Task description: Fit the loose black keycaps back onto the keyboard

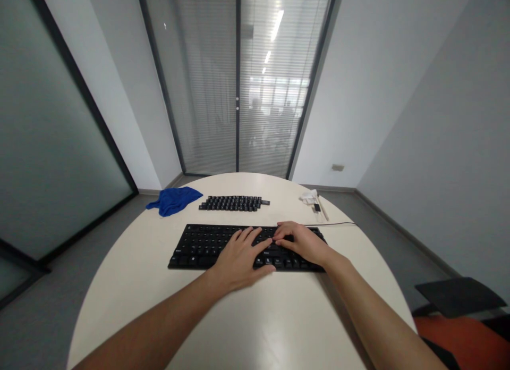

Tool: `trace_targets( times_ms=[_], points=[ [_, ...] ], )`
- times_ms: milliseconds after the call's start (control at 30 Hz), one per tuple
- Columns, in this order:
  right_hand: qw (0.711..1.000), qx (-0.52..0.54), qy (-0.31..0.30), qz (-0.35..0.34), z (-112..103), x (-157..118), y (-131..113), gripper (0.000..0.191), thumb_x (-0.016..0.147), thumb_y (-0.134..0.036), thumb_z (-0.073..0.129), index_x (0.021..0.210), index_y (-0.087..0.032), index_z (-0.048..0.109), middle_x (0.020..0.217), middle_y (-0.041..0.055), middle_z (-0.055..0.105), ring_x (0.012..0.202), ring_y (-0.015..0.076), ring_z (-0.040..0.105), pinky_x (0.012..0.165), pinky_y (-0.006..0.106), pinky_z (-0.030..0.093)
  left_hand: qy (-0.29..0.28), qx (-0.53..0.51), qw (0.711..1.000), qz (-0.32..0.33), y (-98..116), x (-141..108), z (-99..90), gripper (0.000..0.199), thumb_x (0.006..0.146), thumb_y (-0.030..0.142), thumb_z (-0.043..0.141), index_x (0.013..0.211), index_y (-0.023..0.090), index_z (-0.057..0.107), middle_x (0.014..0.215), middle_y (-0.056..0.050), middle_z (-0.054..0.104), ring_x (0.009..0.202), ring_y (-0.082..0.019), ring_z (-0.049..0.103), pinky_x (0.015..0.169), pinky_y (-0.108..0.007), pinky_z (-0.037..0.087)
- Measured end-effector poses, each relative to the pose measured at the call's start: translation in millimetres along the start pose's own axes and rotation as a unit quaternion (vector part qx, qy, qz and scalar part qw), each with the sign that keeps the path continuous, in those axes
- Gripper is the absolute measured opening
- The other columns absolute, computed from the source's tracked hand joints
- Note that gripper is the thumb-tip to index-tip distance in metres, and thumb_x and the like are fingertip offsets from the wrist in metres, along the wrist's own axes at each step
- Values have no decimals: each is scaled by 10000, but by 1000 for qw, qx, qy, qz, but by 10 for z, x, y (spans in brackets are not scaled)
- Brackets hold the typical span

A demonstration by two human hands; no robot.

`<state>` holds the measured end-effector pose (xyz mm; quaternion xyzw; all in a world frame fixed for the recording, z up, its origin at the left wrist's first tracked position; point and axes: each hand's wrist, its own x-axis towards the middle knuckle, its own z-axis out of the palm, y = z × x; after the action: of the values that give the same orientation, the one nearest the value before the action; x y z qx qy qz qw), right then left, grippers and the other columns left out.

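Observation:
A black keyboard [199,243] lies flat across the round table in front of me. My left hand [238,255] rests over its middle, palm down, with fingers spread and nothing in them. Just right of it, my right hand [300,241] bends over the keys, thumb and fingertips brought together close to the left index fingertip. What the right fingertips pinch, if anything, is too small and hidden to make out. Beyond the keyboard, several loose black keycaps [233,203] sit packed in rows. Both hands cover part of the keyboard's middle and right side.
A crumpled blue cloth [175,200] lies at the table's far left. At far right are a white tissue [308,196], a small black piece [317,207] and a pale stick [323,208]. A thin cable [338,223] runs rightward. An orange-seated chair [462,341] stands right of the table [255,327].

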<state>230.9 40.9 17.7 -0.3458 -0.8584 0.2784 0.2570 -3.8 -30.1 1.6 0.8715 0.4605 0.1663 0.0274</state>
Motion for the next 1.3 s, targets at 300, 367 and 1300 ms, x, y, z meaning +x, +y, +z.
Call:
trace_targets(
  times_ms=[300, 367, 1300],
  points=[
    [1000, 7, 6, 2, 2, -33, 8, 253, 916, -453, 611, 911, -257, 770, 1013, 46, 759, 1190, 273, 602, 1121, 462, 385, 15, 15, 1000, 7, 13, -22, 6, 628, 932, 605, 514, 1480, 308, 435, 1555, -81, 407, 1410, -335, 377, 1160, -553, 275],
    [1000, 6, 11, 7, 7, -42, 2, 271, 924, -463, 599, 933, -253, 769, 1026, 52, 759, 1214, 281, 589, 1115, 469, 387, 16, 16, 1000, 5, 13, -28, 7, 634, 932, 606, 513, 1485, 307, 428, 1560, -80, 402, 1412, -333, 376, 1163, -550, 273],
    [960, -228, 28, 158, -86, 814, 411, 514, 881, -288, 641, 1361, -127, 550, 1381, 169, 577, 1044, 232, 676, 953, 313, 486, -1, 2, 1000, 4, 9, -18, -18, 666, 911, 641, 513, 1478, 298, 439, 1573, -96, 379, 1427, -367, 346, 1159, -589, 269]
  ],
)
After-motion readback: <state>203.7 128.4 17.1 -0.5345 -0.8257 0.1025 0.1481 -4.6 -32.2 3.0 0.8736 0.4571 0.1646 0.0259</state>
